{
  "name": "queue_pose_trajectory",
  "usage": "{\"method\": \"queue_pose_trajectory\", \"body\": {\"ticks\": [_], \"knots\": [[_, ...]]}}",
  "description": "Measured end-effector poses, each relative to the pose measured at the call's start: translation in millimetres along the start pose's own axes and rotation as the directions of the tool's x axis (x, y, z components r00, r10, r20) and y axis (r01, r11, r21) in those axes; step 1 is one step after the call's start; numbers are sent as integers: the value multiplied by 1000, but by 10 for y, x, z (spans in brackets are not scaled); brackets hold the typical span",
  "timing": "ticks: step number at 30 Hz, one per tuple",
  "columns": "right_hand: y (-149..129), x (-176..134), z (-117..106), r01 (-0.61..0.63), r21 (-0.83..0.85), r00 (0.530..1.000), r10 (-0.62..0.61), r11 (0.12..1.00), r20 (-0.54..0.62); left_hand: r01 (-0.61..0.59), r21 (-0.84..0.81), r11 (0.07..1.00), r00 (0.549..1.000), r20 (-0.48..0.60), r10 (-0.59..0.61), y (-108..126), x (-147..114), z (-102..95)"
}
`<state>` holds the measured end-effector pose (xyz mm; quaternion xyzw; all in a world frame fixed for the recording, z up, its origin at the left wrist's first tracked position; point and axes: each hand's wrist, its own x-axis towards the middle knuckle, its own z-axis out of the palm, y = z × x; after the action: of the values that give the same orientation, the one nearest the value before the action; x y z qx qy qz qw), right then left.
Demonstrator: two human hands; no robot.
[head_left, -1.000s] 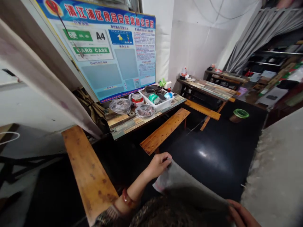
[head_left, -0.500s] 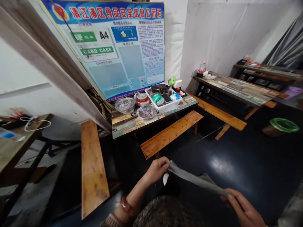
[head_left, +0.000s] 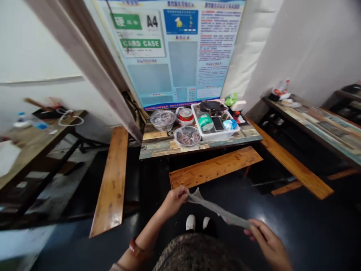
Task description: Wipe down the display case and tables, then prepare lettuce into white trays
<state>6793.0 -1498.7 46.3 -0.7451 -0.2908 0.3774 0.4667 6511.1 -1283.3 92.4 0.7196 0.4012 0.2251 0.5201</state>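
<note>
A thin whitish plastic sheet (head_left: 218,210), gathered into a long strip, stretches between my two hands in front of my body. My left hand (head_left: 173,201) pinches its left end, thumb against fingers. At the lower right end, my right hand (head_left: 266,237) grips the sheet between thumb and fingers. The strip slopes down to the right, with a loose corner sticking up near my left hand. Whether it is a bag or a flat sheet I cannot tell.
Ahead, a table (head_left: 158,152) bears plastic-covered bowls (head_left: 187,136) and a white tray (head_left: 220,135) with a phone and packages. Wooden benches (head_left: 217,165) stand before it and at both sides. Another table (head_left: 318,116) is right, a cluttered one (head_left: 25,139) left. My white shoes (head_left: 190,222) are below.
The view has turned left and tilted down, bringing both shoes into sight. The table ahead looks closer. Both hands keep hold of the strip, now slightly closer together.
</note>
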Motion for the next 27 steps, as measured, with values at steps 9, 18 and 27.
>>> {"method": "queue_pose_trajectory", "body": {"ticks": [9,18,27], "knots": [[-468,998,431,241,-37,869,-199,970,453,163,26,986,884,-448,-134,-142,-531,-215],[-1102,1730,1313,344,-26,794,-276,939,542,198,117,973,788,-610,-87,-439,-142,-1046],[-2361,2433,2953,533,-36,805,-493,846,330,53,225,973,755,-646,108,-656,898,-3167]]}}
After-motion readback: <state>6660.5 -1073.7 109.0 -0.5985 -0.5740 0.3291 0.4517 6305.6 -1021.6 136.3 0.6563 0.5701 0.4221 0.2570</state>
